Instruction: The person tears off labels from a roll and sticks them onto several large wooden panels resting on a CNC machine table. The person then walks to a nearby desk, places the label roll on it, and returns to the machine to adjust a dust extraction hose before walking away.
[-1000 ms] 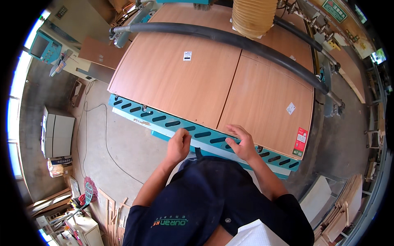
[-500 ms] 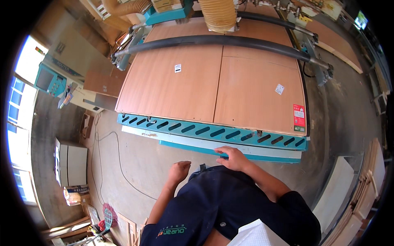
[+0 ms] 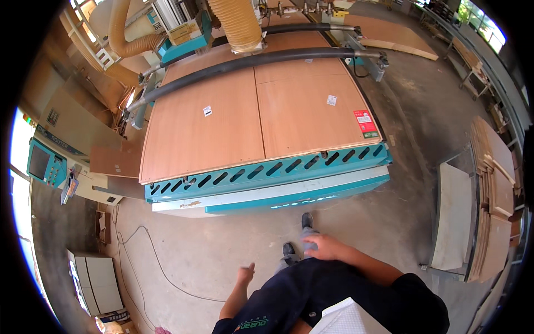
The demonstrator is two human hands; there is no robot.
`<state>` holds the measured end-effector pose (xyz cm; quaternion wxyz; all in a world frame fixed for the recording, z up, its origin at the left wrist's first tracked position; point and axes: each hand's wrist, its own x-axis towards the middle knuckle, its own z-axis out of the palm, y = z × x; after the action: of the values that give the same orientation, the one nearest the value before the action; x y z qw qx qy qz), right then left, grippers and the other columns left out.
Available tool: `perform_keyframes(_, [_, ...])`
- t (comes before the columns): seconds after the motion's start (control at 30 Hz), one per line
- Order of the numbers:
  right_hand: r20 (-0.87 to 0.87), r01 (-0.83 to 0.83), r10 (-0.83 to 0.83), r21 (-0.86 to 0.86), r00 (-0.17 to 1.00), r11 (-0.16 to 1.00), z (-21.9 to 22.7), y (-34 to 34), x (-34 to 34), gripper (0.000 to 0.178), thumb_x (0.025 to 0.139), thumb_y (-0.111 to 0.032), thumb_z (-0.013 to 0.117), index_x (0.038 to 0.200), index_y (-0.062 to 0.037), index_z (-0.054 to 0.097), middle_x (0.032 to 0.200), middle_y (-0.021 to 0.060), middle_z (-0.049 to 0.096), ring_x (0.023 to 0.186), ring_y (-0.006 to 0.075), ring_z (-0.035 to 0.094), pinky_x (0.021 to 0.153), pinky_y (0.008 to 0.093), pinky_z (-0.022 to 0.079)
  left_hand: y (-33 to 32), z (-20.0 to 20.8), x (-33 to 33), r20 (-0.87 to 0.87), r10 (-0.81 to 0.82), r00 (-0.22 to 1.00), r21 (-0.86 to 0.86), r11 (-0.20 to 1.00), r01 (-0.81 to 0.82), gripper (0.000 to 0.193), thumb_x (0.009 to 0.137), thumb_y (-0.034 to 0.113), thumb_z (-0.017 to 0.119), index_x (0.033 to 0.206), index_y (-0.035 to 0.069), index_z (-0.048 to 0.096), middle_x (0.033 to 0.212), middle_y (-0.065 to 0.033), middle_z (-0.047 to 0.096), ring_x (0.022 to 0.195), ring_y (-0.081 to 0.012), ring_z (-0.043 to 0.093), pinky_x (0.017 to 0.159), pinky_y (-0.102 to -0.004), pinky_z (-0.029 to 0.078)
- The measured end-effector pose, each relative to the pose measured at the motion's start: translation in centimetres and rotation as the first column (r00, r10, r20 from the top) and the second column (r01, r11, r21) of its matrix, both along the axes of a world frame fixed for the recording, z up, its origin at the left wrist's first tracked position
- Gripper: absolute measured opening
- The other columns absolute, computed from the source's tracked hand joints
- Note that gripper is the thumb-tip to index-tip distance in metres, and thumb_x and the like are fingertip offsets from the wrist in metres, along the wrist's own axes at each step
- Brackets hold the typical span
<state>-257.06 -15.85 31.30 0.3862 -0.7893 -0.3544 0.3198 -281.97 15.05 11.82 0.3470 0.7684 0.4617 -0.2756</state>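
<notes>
Both arms hang in front of my dark shirt, away from the machine. My left hand (image 3: 245, 274) has its fingers curled in and its thumb raised, and I see nothing in it. My right hand (image 3: 322, 246) is held over my right leg, its fingers loosely bent and apart, holding nothing. Ahead is a teal-framed router table (image 3: 267, 170) with a slotted front edge. Flat on it lie wood-grain panels, a left panel (image 3: 203, 131) and a right panel (image 3: 311, 119), bearing small white labels; the right one also carries a red and green sticker (image 3: 365, 123).
A black padded bar (image 3: 250, 62) and a ribbed tan hose (image 3: 236, 25) cross above the panels. At left are a control screen (image 3: 44, 161), a pale cabinet (image 3: 97, 283) and a floor cable (image 3: 153, 250). Stacked boards (image 3: 489, 222) stand on a rack at right.
My view has turned right, and my body is farther back from the table's front edge. My shoes now show on the floor. Both hands stay low and apart.
</notes>
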Motion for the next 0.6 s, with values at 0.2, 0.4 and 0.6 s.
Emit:
perform_keyframes(0.2, [0.007, 0.028, -0.028, -0.081, 1.0, 0.996, 1.1, -5.9, -1.9, 0.049, 0.079, -0.033, 0.062, 0.12, -0.007, 0.055, 0.118, 0.0144, 0.058, 0.11, 0.0303, 0.054, 0.093, 0.038, 0.042, -3.4, 1.3, -10.5, -0.274, -0.086, 0.958, 0.06, 0.993, 0.106, 0.045, 0.082, 0.043, 0.052, 0.086, 0.002, 0.069, 0.088, -0.0169, 0.067, 0.085, -0.0278, 0.065, 0.078, -0.037, 0.048])
perform_keyframes(0.4, [0.063, 0.177, -0.177, 0.002, 0.982, 0.984, 1.0, -15.0, -0.9, 0.049, 0.078, -0.032, 0.062, 0.12, -0.0066, 0.055, 0.115, 0.0154, 0.059, 0.107, 0.0309, 0.055, 0.092, 0.0372, 0.044, -7.7, 0.2, -2.8, 0.006, 0.208, 0.978, -0.072, 0.976, -0.207, 0.065, 0.072, 0.009, 0.061, 0.131, -0.001, 0.037, 0.066, -0.013, 0.059, 0.051, -0.0209, 0.057, 0.042, -0.0328, 0.043])
perform_keyframes(0.6, [0.005, 0.375, -0.376, 0.051, 0.927, 0.926, -3.3, -30.5, -1.5, 0.047, 0.078, -0.031, 0.063, 0.116, -0.0045, 0.058, 0.115, 0.0163, 0.059, 0.107, 0.0317, 0.055, 0.092, 0.0366, 0.043, -19.9, 1.5, 14.1, 0.312, 0.0, 0.95, -0.071, 0.997, 0.024, 0.057, 0.073, 0.018, 0.063, 0.123, -0.004, 0.048, 0.073, -0.0161, 0.065, 0.061, -0.0207, 0.063, 0.057, -0.0325, 0.051])
